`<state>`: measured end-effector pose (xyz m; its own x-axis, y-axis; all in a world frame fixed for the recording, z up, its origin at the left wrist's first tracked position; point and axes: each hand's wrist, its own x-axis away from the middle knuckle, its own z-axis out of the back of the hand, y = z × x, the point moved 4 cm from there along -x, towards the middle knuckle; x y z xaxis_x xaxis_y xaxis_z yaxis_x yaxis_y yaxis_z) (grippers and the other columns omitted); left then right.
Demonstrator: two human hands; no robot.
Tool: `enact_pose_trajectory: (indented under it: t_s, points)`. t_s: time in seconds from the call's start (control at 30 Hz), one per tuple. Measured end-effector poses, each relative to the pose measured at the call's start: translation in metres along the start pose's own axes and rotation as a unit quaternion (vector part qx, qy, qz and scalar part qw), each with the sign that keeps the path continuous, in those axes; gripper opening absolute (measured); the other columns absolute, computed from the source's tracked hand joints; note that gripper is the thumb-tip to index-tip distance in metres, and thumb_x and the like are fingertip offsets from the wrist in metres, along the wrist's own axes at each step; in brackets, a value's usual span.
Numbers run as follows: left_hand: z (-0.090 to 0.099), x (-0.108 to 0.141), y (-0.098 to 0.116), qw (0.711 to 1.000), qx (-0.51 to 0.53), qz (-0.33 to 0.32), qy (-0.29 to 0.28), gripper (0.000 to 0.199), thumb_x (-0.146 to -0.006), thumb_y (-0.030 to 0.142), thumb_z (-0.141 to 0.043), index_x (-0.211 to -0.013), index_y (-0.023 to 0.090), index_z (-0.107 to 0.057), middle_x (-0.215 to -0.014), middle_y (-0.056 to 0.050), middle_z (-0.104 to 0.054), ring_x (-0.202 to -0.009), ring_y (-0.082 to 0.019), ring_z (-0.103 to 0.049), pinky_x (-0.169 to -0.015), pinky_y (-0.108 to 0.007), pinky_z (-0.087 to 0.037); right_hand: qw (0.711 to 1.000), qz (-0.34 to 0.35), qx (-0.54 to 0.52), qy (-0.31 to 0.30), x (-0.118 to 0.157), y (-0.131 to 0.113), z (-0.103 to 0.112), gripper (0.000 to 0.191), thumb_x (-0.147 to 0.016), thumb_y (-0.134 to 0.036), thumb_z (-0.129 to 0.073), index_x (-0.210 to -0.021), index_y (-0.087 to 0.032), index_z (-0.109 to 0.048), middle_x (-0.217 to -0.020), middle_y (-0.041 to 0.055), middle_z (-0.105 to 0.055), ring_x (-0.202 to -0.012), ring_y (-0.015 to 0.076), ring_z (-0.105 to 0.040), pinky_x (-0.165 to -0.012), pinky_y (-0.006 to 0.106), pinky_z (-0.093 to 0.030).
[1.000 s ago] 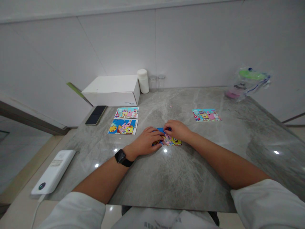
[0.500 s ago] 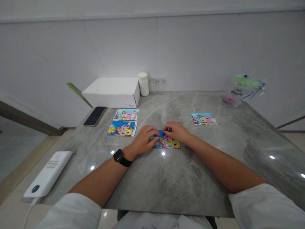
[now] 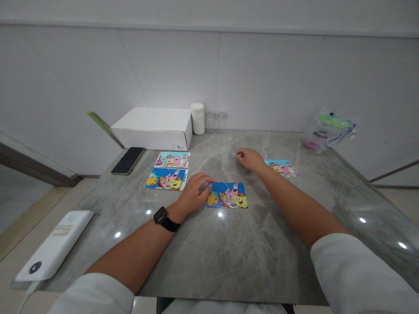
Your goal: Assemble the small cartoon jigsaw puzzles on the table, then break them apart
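A small blue cartoon jigsaw picture (image 3: 233,195) lies flat on the table in front of me. My left hand (image 3: 195,192) rests at its left edge, fingers stretched out and touching the corner. Beyond the jigsaw, my right hand (image 3: 251,159) is at the table top with thumb and fingertips pinched together; what they hold, if anything, is too small to make out. Right beside those fingertips lies a tiny pinkish scrap (image 3: 233,154). A second cartoon jigsaw picture (image 3: 284,168) lies to the right, partly hidden by my right forearm.
Two printed cartoon cards, a light one (image 3: 172,159) and a blue one (image 3: 166,179), lie left of my hand. Further around are a phone (image 3: 128,160), a white box (image 3: 153,126), a white bottle (image 3: 197,118), two clear jars (image 3: 216,122), a plastic bag (image 3: 329,131) and a white power bank (image 3: 55,245).
My right hand has left the blue jigsaw and moved away from me to the tiny scrap, uncovering the picture. My left hand stays at the jigsaw's left edge, covering less of it.
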<state>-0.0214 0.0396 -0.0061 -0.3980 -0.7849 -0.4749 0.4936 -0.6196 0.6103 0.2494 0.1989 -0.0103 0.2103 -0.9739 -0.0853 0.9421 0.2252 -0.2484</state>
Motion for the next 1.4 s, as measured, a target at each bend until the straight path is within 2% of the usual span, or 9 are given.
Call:
enact_pose_trajectory:
  t_s: [0.17, 0.4, 0.53, 0.7, 0.93, 1.13, 1.3, 1.4]
  points:
    - [0.002, 0.0, 0.001, 1.0, 0.001, 0.008, 0.003, 0.02, -0.104, 0.027, -0.051, -0.108, 0.023, -0.07, -0.106, -0.007, -0.074, -0.104, -0.023, -0.067, -0.096, -0.043, -0.053, 1.0, -0.014, 0.011, -0.023, -0.033, 0.001, -0.01, 0.035, -0.1, -0.027, -0.061, -0.131, -0.015, -0.074, -0.121, 0.0155, -0.079, -0.111, 0.0258, -0.07, -0.093, 0.031, -0.049]
    - [0.004, 0.001, -0.002, 0.999, 0.004, 0.015, 0.029, 0.02, -0.105, 0.026, -0.05, -0.104, 0.022, -0.07, -0.102, -0.006, -0.076, -0.1, -0.022, -0.069, -0.095, -0.043, -0.053, 0.999, -0.019, 0.015, -0.048, -0.04, 0.006, -0.016, 0.022, -0.095, -0.028, -0.069, -0.11, -0.018, -0.082, -0.114, 0.0119, -0.081, -0.103, 0.0227, -0.072, -0.086, 0.028, -0.049]
    - [0.006, 0.001, -0.002, 0.999, -0.002, 0.018, 0.048, 0.02, -0.104, 0.026, -0.051, -0.102, 0.022, -0.071, -0.099, -0.006, -0.076, -0.097, -0.022, -0.069, -0.093, -0.042, -0.052, 0.997, -0.028, 0.014, -0.067, -0.032, 0.017, -0.014, 0.017, -0.091, -0.028, -0.074, -0.102, -0.017, -0.082, -0.106, 0.011, -0.082, -0.095, 0.022, -0.073, -0.081, 0.027, -0.05]
    - [0.006, 0.001, -0.002, 0.998, -0.006, 0.011, 0.054, 0.02, -0.104, 0.026, -0.052, -0.101, 0.021, -0.071, -0.099, -0.005, -0.076, -0.097, -0.022, -0.069, -0.093, -0.041, -0.052, 0.997, -0.03, 0.011, -0.075, -0.018, 0.026, -0.008, 0.033, -0.088, -0.03, -0.077, -0.118, -0.018, -0.079, -0.114, 0.0108, -0.081, -0.1, 0.0219, -0.073, -0.083, 0.027, -0.051]
    - [0.003, 0.003, -0.003, 0.999, -0.012, -0.003, 0.041, 0.021, -0.104, 0.025, -0.051, -0.103, 0.021, -0.072, -0.099, -0.005, -0.076, -0.096, -0.021, -0.069, -0.092, -0.04, -0.052, 0.992, -0.044, 0.002, -0.12, 0.006, 0.041, -0.004, 0.015, -0.085, -0.023, -0.077, -0.098, -0.017, -0.082, -0.096, 0.0076, -0.082, -0.085, 0.019, -0.074, -0.072, 0.024, -0.05]
    - [0.003, 0.003, -0.002, 0.999, -0.016, -0.013, 0.037, 0.021, -0.104, 0.026, -0.051, -0.105, 0.021, -0.072, -0.099, -0.006, -0.076, -0.097, -0.022, -0.069, -0.092, -0.039, -0.052, 0.992, -0.032, -0.013, -0.119, 0.035, 0.052, 0.005, 0.035, -0.084, -0.028, -0.079, -0.118, -0.021, -0.079, -0.115, 0.0085, -0.08, -0.096, 0.02, -0.074, -0.082, 0.025, -0.053]
    - [0.005, 0.002, 0.001, 0.999, -0.02, -0.014, 0.031, 0.021, -0.104, 0.025, -0.051, -0.104, 0.02, -0.072, -0.099, -0.006, -0.076, -0.096, -0.022, -0.069, -0.091, -0.039, -0.052, 0.988, -0.01, -0.05, -0.148, 0.052, 0.05, 0.006, 0.017, -0.085, -0.023, -0.075, -0.101, -0.019, -0.08, -0.103, 0.0063, -0.082, -0.093, 0.0196, -0.074, -0.08, 0.024, -0.053]
    - [0.005, 0.002, 0.0, 0.999, -0.017, -0.014, 0.033, 0.021, -0.104, 0.024, -0.052, -0.104, 0.02, -0.072, -0.1, -0.006, -0.076, -0.096, -0.022, -0.07, -0.091, -0.039, -0.053, 0.986, 0.006, -0.072, -0.152, 0.058, 0.046, 0.003, 0.014, -0.082, -0.021, -0.075, -0.095, -0.019, -0.08, -0.096, 0.0057, -0.081, -0.087, 0.0197, -0.072, -0.076, 0.025, -0.052]
